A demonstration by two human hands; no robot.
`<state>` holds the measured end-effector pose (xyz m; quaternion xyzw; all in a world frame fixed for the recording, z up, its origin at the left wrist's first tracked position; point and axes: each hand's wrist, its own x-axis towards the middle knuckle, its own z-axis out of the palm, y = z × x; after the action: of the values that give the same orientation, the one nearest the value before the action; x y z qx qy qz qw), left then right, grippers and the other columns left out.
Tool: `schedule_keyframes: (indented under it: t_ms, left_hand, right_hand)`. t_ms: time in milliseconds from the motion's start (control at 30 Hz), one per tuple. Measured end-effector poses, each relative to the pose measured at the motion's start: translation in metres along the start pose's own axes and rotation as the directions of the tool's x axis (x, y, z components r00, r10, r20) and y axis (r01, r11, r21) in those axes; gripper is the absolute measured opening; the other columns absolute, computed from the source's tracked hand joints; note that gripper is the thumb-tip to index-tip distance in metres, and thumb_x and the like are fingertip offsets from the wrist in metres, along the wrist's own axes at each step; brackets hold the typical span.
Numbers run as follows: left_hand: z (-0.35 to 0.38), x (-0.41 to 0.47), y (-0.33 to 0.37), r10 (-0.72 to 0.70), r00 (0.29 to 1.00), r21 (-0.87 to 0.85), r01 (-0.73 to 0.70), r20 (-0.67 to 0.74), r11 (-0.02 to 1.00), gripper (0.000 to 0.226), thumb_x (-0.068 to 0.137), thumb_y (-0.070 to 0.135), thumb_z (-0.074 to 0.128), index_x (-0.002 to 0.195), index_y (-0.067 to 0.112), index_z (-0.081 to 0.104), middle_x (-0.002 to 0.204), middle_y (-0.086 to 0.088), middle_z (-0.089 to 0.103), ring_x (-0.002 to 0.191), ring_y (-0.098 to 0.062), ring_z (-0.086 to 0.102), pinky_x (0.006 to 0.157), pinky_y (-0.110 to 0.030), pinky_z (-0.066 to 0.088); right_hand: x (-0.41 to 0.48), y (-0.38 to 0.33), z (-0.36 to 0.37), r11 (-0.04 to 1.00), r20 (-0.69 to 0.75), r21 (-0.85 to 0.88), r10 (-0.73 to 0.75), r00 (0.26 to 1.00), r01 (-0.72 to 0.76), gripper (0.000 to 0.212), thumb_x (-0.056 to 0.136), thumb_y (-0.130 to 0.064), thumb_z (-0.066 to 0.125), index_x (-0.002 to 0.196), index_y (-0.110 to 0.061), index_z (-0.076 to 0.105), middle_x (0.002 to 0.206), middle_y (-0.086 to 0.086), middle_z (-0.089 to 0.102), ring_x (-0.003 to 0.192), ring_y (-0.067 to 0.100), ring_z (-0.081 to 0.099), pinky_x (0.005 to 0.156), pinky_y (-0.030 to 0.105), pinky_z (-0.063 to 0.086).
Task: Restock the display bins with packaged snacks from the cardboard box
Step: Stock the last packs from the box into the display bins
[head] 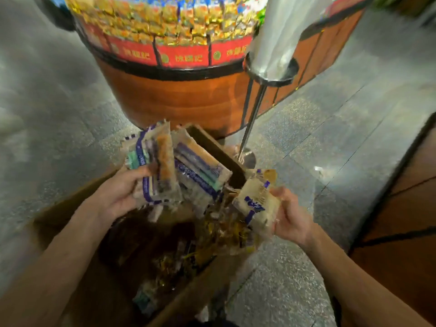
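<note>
Head view, low in the frame: the person's two bare arms reach out over an open cardboard box (99,291) standing on the grey floor (306,138). The left hand (118,194), centre left, grips a fanned bundle of packets (165,166), clear wrappers with purple and green print; the thumb lies across the front and the fingers (146,169) are curled round the bundle. The bundle is lifted above the box's far edge.

The right hand (292,220), right of centre, holds a single packet (256,204) with purple print, its fingers wrapped round the packet's right edge. That packet hangs tilted just above the box's right side. More loose snacks (224,234) lie heaped inside the box, yellow and clear wrappers mixed; the blur hides the detail.

At the top of the frame stands a round wooden bin (179,100), barrel-shaped, with a red band (184,57) near its rim and piled with gold and orange sweets (165,20). A shiny metal cylinder (278,36) on a thin pole (253,119) stands just right of it, and a second barrel (401,208) fills the right edge.
</note>
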<state>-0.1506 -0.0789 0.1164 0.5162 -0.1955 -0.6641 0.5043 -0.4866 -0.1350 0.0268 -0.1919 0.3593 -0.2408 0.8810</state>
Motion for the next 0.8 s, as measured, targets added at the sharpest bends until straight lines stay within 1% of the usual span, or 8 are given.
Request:
schedule_keyframes:
  t_ms: [67,167,333,400,467,567,733,800]
  left_hand:
    - [0.046,-0.022,0.009,0.033,0.993,-0.109,-0.021,0.112,0.994,0.024,0.048,0.011,0.094,0.068,0.017,0.081,0.072,-0.006,0.075,0.063,-0.018,0.074,0.049,-0.036,0.059]
    - [0.123,-0.050,0.010,0.108,0.966,-0.137,-0.076,0.237,0.988,0.063,0.009,0.020,0.103,0.067,0.012,0.080,0.070,-0.006,0.075,0.061,-0.016,0.073,0.049,-0.032,0.058]
    - [0.266,-0.096,-0.031,0.017,0.878,-0.001,-0.019,0.479,1.000,0.052,0.044,0.020,0.095,0.088,0.002,0.075,0.072,-0.011,0.073,0.054,-0.023,0.070,0.042,-0.029,0.054]
    - [0.323,-0.112,-0.060,-0.014,0.848,0.056,-0.018,0.529,0.998,0.036,0.074,0.019,0.075,0.102,-0.001,0.065,0.082,-0.014,0.070,0.062,-0.026,0.069,0.048,-0.030,0.057]
    - [0.376,-0.126,-0.093,-0.059,0.836,0.103,0.003,0.546,0.995,0.020,0.086,0.016,0.062,0.098,0.000,0.066,0.081,-0.015,0.070,0.061,-0.025,0.071,0.049,-0.031,0.058]
    - [0.451,-0.150,-0.145,-0.157,0.746,0.200,0.032,0.648,0.979,0.019,0.077,0.014,0.070,0.091,0.003,0.076,0.091,-0.018,0.074,0.073,-0.029,0.075,0.060,-0.040,0.060]
    - [0.558,-0.207,-0.225,-0.233,0.654,0.398,-0.114,0.719,0.910,0.046,0.068,0.019,0.078,0.112,0.009,0.072,0.098,-0.013,0.077,0.086,-0.026,0.075,0.067,-0.038,0.062]
    - [0.589,-0.226,-0.254,-0.305,0.621,0.463,-0.106,0.722,0.880,0.054,0.067,0.019,0.081,0.119,0.009,0.068,0.100,-0.013,0.077,0.088,-0.027,0.075,0.070,-0.039,0.062]
  right_hand:
    - [-0.043,-0.007,-0.007,0.996,-0.039,0.045,-0.080,0.996,0.082,0.078,0.056,-0.026,0.086,0.128,-0.006,0.065,0.130,0.026,0.059,0.105,0.041,0.061,0.077,0.049,0.057]
    - [-0.118,-0.017,-0.016,0.971,-0.115,0.065,-0.222,0.968,0.231,0.081,0.052,-0.028,0.089,0.128,-0.011,0.068,0.143,0.025,0.051,0.110,0.040,0.056,0.086,0.048,0.050]
    - [-0.252,-0.026,-0.047,0.852,-0.199,0.139,-0.475,0.857,0.504,0.086,0.057,-0.024,0.086,0.138,-0.015,0.056,0.129,0.016,0.063,0.099,0.032,0.066,0.081,0.036,0.041]
    - [-0.307,-0.023,-0.058,0.762,-0.228,0.163,-0.589,0.775,0.627,0.088,0.055,-0.021,0.086,0.138,-0.008,0.058,0.134,0.019,0.061,0.103,0.035,0.067,0.081,0.044,0.056]
    - [-0.361,-0.019,-0.067,0.674,-0.266,0.157,-0.675,0.688,0.722,0.083,0.064,-0.023,0.078,0.142,-0.008,0.054,0.144,0.020,0.054,0.114,0.036,0.063,0.087,0.050,0.057]
    - [-0.437,0.000,-0.095,0.539,-0.370,0.183,-0.737,0.565,0.822,0.063,0.085,-0.034,0.047,0.141,-0.007,0.055,0.147,0.021,0.050,0.127,0.037,0.056,0.095,0.050,0.054]
    - [-0.549,0.046,-0.129,0.332,-0.585,0.097,-0.744,0.323,0.938,0.055,0.084,-0.039,0.045,0.112,-0.003,0.076,0.120,0.022,0.069,0.097,0.037,0.071,0.079,0.045,0.061]
    - [-0.582,0.065,-0.147,0.287,-0.680,0.065,-0.689,0.253,0.956,0.059,0.090,-0.043,0.039,0.124,-0.005,0.070,0.124,0.022,0.067,0.101,0.037,0.068,0.086,0.045,0.054]
